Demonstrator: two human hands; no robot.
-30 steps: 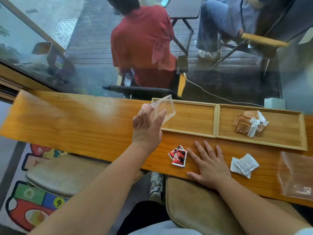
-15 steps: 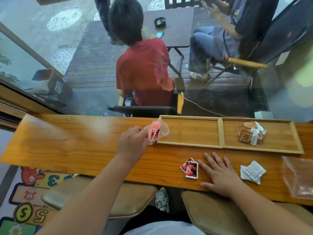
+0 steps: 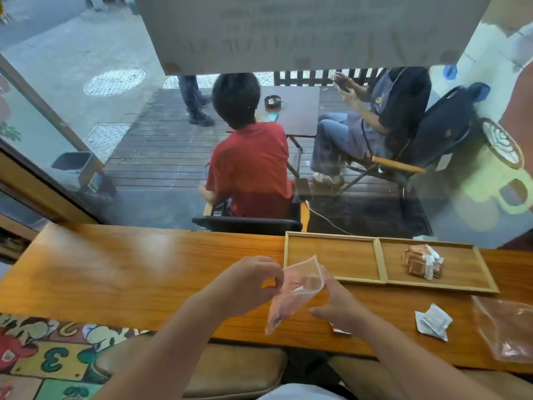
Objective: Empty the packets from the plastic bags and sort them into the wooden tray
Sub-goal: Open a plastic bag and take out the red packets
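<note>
Clear plastic bag (image 3: 294, 293) held up over the wooden counter (image 3: 115, 272), just left of the two-compartment wooden tray (image 3: 380, 281). Left hand (image 3: 248, 284) pinching the bag's left edge near the mouth; right hand (image 3: 337, 304) gripping its right edge. Brown packets (image 3: 421, 261) piled in the tray's right compartment. White packets (image 3: 432, 321) in front of the tray, beside another plastic bag (image 3: 507, 330). Red packet (image 3: 339, 329) peeking from under the right hand.

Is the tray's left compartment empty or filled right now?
Empty: the left compartment of the wooden tray shows only bare wood, while the brown packets lie in the right one.
</note>
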